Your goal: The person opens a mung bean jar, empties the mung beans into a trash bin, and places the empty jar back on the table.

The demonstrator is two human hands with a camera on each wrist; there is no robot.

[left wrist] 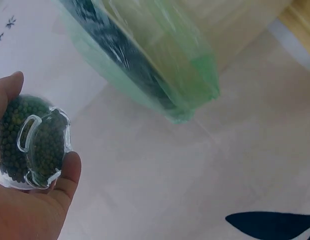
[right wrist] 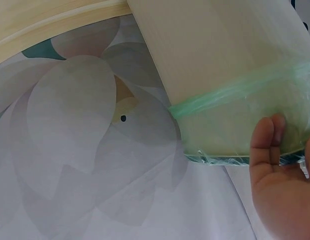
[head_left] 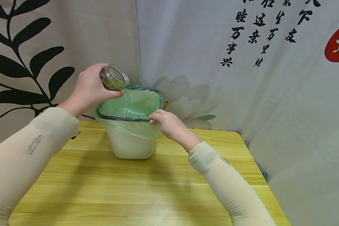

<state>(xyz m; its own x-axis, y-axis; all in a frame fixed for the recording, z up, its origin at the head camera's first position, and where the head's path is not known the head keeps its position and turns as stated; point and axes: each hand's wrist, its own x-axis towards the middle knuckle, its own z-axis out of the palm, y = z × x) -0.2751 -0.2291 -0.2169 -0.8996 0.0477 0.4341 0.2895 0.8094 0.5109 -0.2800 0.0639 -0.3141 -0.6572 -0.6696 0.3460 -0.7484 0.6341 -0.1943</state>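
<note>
A clear jar (head_left: 117, 73) with small green beans (head_left: 113, 84) inside is gripped by my left hand (head_left: 88, 86). It lies tilted, its open mouth facing right, above the left side of a white bin (head_left: 132, 146). In the left wrist view, beans (left wrist: 47, 145) show through the jar's clear base. The bin is lined with a green plastic bag (head_left: 138, 102), folded over its dark rim (head_left: 121, 118). My right hand (head_left: 170, 125) pinches the rim at the front right corner, fingers (right wrist: 265, 140) on the outside over the bag.
The bin stands on a yellow wooden table (head_left: 147, 188), near its back edge. Behind hangs a pale curtain (head_left: 180, 47) printed with dark leaves, a lotus and black characters. The table's right edge (head_left: 262, 175) runs beside another stretch of cloth.
</note>
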